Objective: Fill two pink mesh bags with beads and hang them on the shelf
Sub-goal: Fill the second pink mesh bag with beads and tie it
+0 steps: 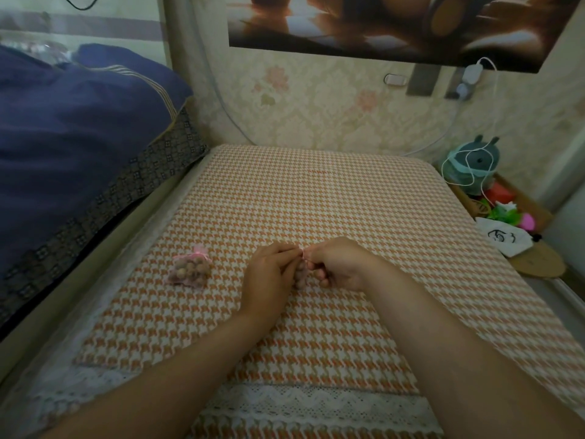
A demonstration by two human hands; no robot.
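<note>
One pink mesh bag [190,269], full of brown beads and tied shut with a pink ribbon, lies on the orange houndstooth tablecloth [316,198] to the left of my hands. A second pink mesh bag [300,275] with beads in it hangs between my two hands, mostly hidden by them. My left hand [269,277] and my right hand [338,264] meet above it, each pinching the thin pink drawstring at the bag's top. No shelf is in view.
A bed with dark blue bedding [72,128] runs along the left edge of the table. At the right stand a stuffed toy [471,163] wrapped in a white cable, a small white pouch [503,237] and coloured items on a low stand. The wallpapered wall is behind.
</note>
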